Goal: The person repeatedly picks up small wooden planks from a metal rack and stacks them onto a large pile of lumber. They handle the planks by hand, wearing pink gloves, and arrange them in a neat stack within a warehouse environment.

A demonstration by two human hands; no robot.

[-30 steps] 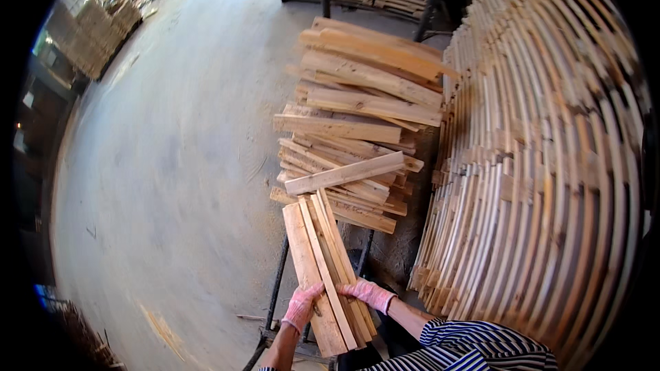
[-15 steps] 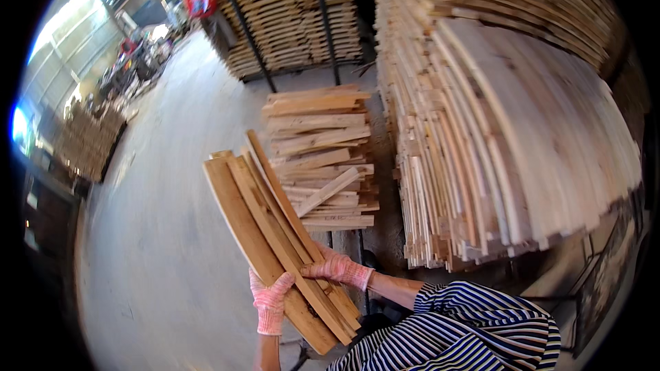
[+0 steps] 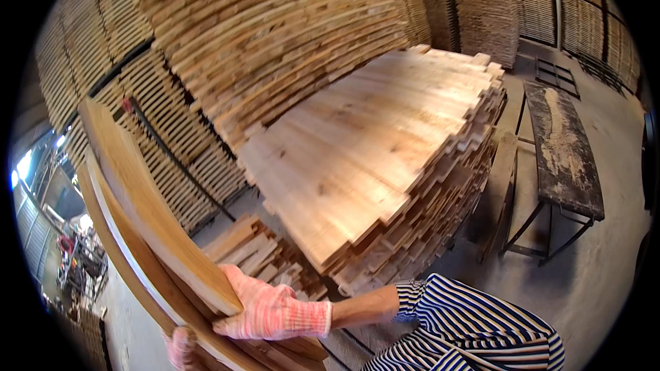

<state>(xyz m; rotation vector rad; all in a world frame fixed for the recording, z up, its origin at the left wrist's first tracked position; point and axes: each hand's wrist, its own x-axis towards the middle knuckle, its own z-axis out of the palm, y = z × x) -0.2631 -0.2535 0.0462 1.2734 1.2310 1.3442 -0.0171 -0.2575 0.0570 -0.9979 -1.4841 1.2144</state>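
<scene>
The right hand in a pink-and-white knit glove [image 3: 271,308] grips the right side of a bundle of long, pale-brown wooden boards [image 3: 157,213]; the left hand in a matching glove [image 3: 181,348] clasps its left side, lower down. The bundle is held tilted at the near left. Beyond it lies a loose pile of short, pale wooden planks [image 3: 258,253]. Right of that stands a broad, flat-topped stack of light wooden boards [image 3: 364,151], with a narrow, dark, scuffed bench [image 3: 564,148] at far right.
</scene>
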